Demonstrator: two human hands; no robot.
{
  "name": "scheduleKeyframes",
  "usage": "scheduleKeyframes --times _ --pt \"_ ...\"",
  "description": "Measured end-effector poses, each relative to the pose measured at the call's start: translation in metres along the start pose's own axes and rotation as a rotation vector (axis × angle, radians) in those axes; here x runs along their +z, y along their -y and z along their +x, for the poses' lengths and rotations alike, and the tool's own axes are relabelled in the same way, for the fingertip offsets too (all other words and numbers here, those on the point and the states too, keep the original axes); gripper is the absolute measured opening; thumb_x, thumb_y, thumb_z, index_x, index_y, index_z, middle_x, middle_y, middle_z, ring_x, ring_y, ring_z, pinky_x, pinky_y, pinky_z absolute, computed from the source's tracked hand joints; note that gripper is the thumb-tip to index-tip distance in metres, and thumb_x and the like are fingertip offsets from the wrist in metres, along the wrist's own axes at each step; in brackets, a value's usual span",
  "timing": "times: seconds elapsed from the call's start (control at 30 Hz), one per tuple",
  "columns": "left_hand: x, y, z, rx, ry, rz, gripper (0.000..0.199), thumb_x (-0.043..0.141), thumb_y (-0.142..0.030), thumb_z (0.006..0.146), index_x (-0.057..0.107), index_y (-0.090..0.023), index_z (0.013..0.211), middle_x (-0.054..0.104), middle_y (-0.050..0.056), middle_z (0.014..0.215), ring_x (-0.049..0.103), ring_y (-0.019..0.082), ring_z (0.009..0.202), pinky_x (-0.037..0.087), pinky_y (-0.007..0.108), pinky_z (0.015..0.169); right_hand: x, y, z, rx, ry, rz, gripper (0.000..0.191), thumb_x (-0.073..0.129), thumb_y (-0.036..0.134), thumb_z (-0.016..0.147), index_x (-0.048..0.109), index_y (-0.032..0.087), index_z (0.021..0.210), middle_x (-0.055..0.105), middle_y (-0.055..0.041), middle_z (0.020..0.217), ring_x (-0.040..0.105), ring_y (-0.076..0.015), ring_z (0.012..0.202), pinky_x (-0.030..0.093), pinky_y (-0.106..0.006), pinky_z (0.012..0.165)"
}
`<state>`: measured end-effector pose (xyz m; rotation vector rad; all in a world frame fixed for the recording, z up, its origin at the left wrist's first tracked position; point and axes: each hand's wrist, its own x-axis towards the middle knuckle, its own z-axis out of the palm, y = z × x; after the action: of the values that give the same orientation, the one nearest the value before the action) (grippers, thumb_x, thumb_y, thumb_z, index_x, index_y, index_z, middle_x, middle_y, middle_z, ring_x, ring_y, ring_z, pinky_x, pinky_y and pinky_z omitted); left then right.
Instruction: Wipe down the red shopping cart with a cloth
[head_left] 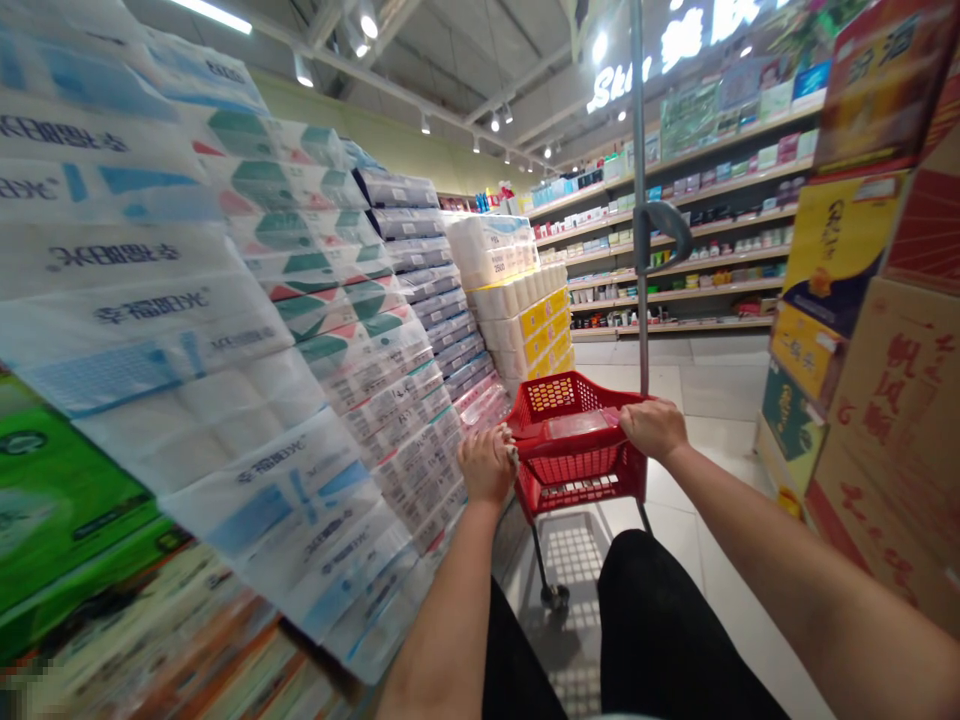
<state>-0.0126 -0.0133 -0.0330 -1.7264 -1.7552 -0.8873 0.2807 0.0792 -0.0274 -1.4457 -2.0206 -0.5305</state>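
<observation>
A red plastic shopping cart [581,468] stands in front of me, and only its mesh walls and floor show inside it. My left hand [487,464] is wrapped round the left end of its handle bar, with something beaded or cord-like at the wrist or fingers. The right end of the same bar is in the closed grip of my right hand [654,429]. A clear cover [581,424] lies along the middle of the handle. One front-left wheel [555,597] shows below the basket.
Tall stacks of wrapped tissue packs [255,330] rise close on the left. Cardboard boxes [892,400] are piled on the right. A grey metal pole [641,300] with a hook stands just beyond the cart. Shelves of small products [697,255] line the back, beyond the pale tiled floor [724,400].
</observation>
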Motion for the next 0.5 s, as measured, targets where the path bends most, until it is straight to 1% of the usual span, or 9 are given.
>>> scheduleKeyframes --times 0.07,0.17,0.23,0.3,0.37,0.43,0.47,0.5 --pt "0.001 -0.010 -0.001 0.033 0.004 -0.019 0.033 0.035 -0.024 0.095 0.062 -0.023 0.114 0.063 0.007 0.120 0.049 0.024 0.122 0.032 0.045 0.106 0.001 0.000 0.000 0.002 0.005 0.000 0.040 0.040 0.027 0.090 0.071 0.019 0.066 0.073 -0.0057 0.072 0.065 -0.0184 0.067 0.035 -0.031 0.074" --pt "0.002 -0.027 -0.006 0.173 0.028 -0.053 0.032 0.040 -0.028 0.095 0.057 -0.023 0.121 0.058 0.007 0.130 0.044 0.023 0.127 0.029 0.044 0.110 0.001 -0.001 0.001 -0.001 0.011 0.000 0.041 0.040 0.027 0.090 0.071 0.019 0.066 0.073 -0.0060 0.071 0.064 -0.0178 0.066 0.035 -0.030 0.074" --pt "0.001 -0.028 -0.006 0.208 0.044 -0.054 0.033 0.039 -0.028 0.096 0.054 -0.025 0.125 0.058 0.005 0.131 0.044 0.023 0.127 0.027 0.045 0.110 0.000 -0.001 0.000 -0.007 0.007 0.003 0.041 0.039 0.027 0.090 0.071 0.019 0.066 0.073 -0.0059 0.071 0.064 -0.0175 0.066 0.035 -0.030 0.073" --pt "-0.001 -0.021 -0.003 0.151 0.049 -0.041 0.033 0.035 -0.026 0.097 0.057 -0.028 0.122 0.063 0.004 0.123 0.050 0.022 0.120 0.028 0.047 0.109 -0.001 -0.001 0.000 -0.011 -0.002 0.006 0.041 0.039 0.026 0.090 0.071 0.019 0.065 0.073 -0.0059 0.071 0.064 -0.0177 0.065 0.035 -0.030 0.073" --pt "-0.001 -0.014 -0.001 0.042 0.037 -0.018 0.033 0.032 -0.025 0.098 0.060 -0.026 0.116 0.066 0.005 0.114 0.054 0.024 0.112 0.030 0.048 0.106 -0.001 0.001 -0.001 -0.007 -0.010 0.008 0.041 0.039 0.026 0.090 0.071 0.019 0.065 0.073 -0.0063 0.071 0.064 -0.0180 0.066 0.035 -0.031 0.073" --pt "0.000 -0.015 0.000 -0.029 0.014 -0.002 0.033 0.033 -0.026 0.097 0.061 -0.024 0.113 0.066 0.007 0.112 0.054 0.025 0.110 0.032 0.048 0.104 -0.001 0.003 -0.001 0.002 -0.017 0.009 0.041 0.039 0.026 0.090 0.071 0.018 0.065 0.073 -0.0065 0.070 0.064 -0.0182 0.066 0.035 -0.031 0.074" --pt "0.001 -0.019 -0.001 -0.021 0.010 -0.003 0.032 0.034 -0.027 0.097 0.060 -0.024 0.115 0.065 0.007 0.115 0.053 0.025 0.113 0.032 0.047 0.104 -0.001 0.004 -0.001 0.003 -0.019 0.009 0.041 0.039 0.026 0.090 0.071 0.018 0.065 0.073 -0.0064 0.070 0.065 -0.0182 0.066 0.035 -0.032 0.074" --pt "0.002 -0.024 -0.003 0.019 0.014 -0.009 0.031 0.036 -0.028 0.096 0.059 -0.024 0.118 0.063 0.007 0.119 0.051 0.025 0.116 0.032 0.046 0.105 -0.001 0.004 -0.001 0.004 -0.020 0.009 0.042 0.039 0.026 0.091 0.071 0.018 0.065 0.073 -0.0063 0.070 0.065 -0.0183 0.066 0.035 -0.032 0.074"
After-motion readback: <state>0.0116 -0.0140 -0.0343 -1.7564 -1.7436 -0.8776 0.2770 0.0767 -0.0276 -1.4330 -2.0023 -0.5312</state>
